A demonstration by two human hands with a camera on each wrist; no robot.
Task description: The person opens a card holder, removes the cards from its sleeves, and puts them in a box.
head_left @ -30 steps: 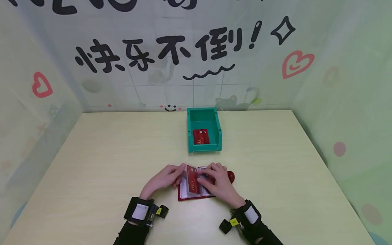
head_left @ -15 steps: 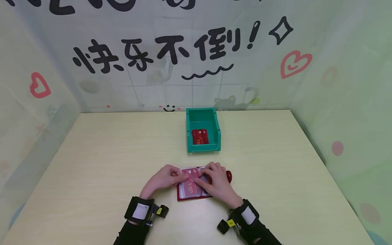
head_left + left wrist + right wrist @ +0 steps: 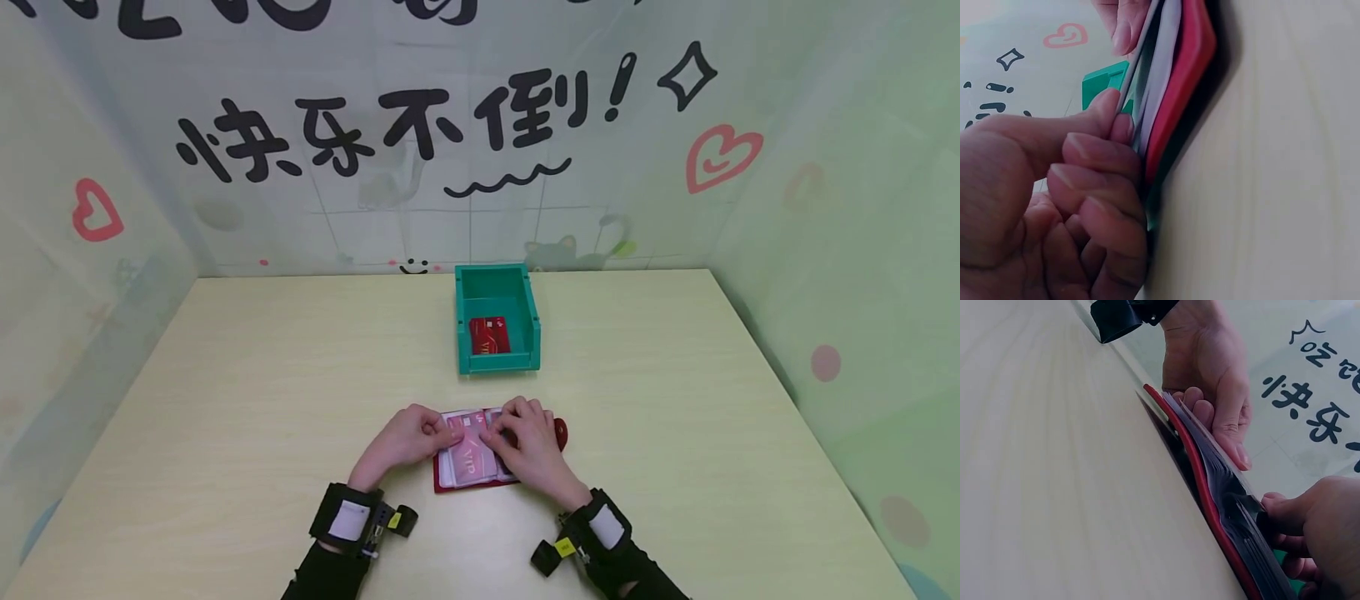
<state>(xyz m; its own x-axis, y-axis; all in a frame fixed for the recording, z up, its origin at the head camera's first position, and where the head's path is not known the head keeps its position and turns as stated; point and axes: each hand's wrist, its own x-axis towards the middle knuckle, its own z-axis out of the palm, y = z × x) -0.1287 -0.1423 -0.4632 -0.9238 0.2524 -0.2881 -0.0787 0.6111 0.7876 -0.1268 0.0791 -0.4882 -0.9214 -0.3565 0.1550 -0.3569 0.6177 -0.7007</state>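
So the red card holder (image 3: 472, 467) is lying open on the worktop (image 3: 225, 400), close to the near edge and roughly centred, with its clear sleeves (image 3: 468, 454) facing up. A pinkish card marked VIP (image 3: 472, 457) shows through the top sleeve. There's a round red tab (image 3: 560, 432) sticking out on the holder's right side.

The left hand (image 3: 401, 437) sits on the holder's left edge, fingers curled, thumb and fingertips pinching the sleeve edges (the left wrist view shows this nicely, thumb (image 3: 1054, 134) on top and fingers (image 3: 1100, 187) tucked against the stack). The right hand (image 3: 525, 442) is on the right half of the holder, fingers bent and pinching at the top sleeve near the middle; from the right wrist view its fingertips (image 3: 1272, 509) are right on the sleeve edge.

Further back, well apart from the hands, a green bin (image 3: 497, 362) stands on the worktop with another red card (image 3: 489, 335) lying flat inside it. Behind that is a wall (image 3: 480, 125) with black lettering and heart doodles.
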